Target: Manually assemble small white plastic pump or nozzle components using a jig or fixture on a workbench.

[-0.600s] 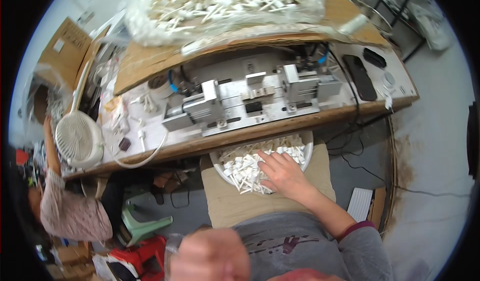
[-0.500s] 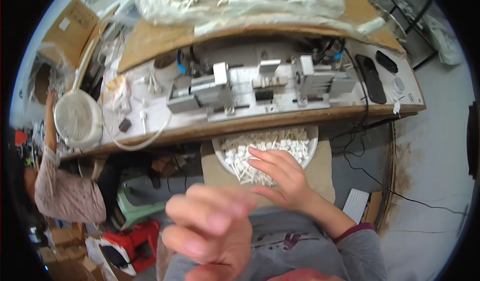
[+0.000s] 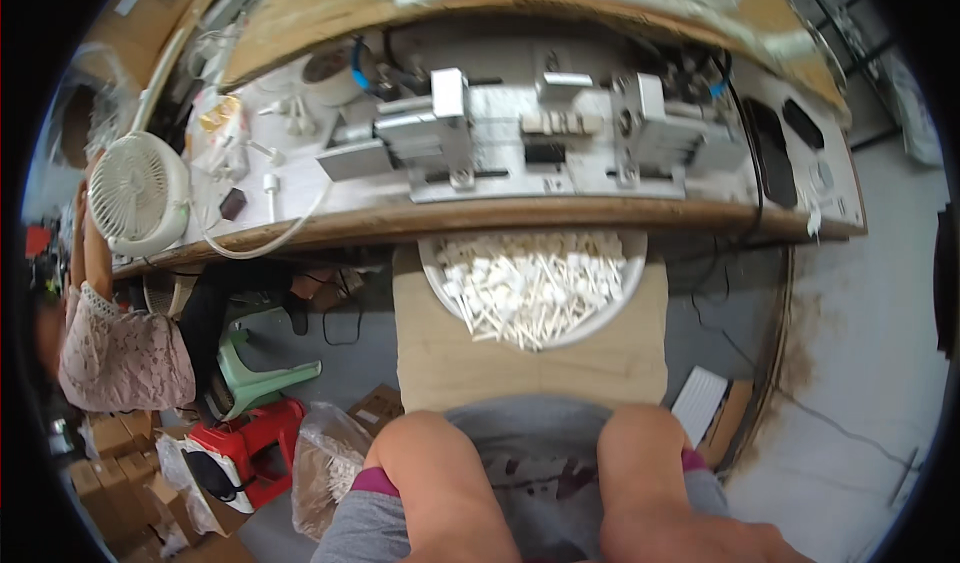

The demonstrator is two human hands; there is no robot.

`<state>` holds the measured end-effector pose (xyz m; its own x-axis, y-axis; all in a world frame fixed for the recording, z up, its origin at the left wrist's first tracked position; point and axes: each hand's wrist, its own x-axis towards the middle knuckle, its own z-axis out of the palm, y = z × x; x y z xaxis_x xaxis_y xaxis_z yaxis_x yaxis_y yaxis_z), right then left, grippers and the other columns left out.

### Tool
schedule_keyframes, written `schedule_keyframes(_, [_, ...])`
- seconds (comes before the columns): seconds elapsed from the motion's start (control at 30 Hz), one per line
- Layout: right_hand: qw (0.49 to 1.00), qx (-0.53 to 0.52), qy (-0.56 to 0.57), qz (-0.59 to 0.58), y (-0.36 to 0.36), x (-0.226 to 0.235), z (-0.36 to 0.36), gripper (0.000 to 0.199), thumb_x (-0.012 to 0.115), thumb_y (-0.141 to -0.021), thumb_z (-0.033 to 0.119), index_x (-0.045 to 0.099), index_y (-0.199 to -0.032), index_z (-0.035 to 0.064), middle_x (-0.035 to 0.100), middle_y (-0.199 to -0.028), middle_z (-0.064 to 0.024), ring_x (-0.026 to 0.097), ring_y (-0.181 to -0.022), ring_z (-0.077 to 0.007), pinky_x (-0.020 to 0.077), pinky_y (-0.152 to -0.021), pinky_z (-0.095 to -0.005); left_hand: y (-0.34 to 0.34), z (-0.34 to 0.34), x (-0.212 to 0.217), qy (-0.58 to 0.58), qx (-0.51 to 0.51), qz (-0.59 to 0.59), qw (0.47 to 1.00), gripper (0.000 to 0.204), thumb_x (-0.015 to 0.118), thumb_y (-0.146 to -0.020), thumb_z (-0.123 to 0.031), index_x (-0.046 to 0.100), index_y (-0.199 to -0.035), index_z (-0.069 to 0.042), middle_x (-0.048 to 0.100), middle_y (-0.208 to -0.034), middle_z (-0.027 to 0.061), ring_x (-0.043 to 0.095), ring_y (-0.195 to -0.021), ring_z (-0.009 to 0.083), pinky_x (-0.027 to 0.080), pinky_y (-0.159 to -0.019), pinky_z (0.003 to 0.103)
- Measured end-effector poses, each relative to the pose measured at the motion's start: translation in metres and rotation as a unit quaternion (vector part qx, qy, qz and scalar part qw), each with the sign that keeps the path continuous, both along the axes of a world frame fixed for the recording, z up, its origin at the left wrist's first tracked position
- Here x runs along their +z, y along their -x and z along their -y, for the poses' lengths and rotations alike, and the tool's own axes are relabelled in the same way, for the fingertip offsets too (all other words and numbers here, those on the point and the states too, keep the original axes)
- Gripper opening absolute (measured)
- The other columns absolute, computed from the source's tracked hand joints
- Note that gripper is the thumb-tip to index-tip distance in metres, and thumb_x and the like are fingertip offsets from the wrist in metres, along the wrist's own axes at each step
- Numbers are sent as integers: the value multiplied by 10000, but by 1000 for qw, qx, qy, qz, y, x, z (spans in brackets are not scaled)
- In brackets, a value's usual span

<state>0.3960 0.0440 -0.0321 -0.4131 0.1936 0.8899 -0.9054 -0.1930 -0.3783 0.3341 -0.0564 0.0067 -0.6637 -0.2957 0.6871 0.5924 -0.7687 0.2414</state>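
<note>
Down at the bottom of the frame both arms are pulled back, so I cannot tell how the fingers are, while the bowl (image 3: 628, 285) of little white sticks (image 3: 530, 288) sits in the middle, just under the counter (image 3: 300, 231) edge, easy to reach.

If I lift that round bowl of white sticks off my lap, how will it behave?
The bowl is probably light, since the sticks look thin. Heaped loosely near the rim, they would likely slide or spill if it tilts. It sits on a flat board, so it should push easily.
</note>
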Motion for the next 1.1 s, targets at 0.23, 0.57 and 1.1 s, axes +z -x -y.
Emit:
schedule_keyframes(0.23, [998,-55,-23,-13,2,-7,0,300,617,-981,295,602,-1151,49,538,-1152,-110,523,-1053,-238,423,-854,-335,-14,-13,24,-170,212,-65,960,288,484,-1032,-67,626,-1234,80,642,-1310,157,650,-1175,157,499,-1043,267])
schedule_keyframes(0.57, [985,-151,-74,-25,22,-31,7,202,596,-998,255,586,-1113,89,516,-1039,-63,490,-973,-191,396,-786,-302,-60,-16,-105,-86,22,-348,933,534,547,-1009,-423,488,-1419,-85,508,-1401,136,476,-1329,287,353,-1110,478])
schedule_keyframes(1.1, [919,389,56,-11,35,49,-32,204,588,-974,191,637,-1159,121,557,-993,-51,547,-824,-192,427,-693,-372,-10,19,-162,362,172,-139,905,550,375,-1067,-497,651,-1264,-63,444,-1382,204,573,-1184,417,524,-910,519])
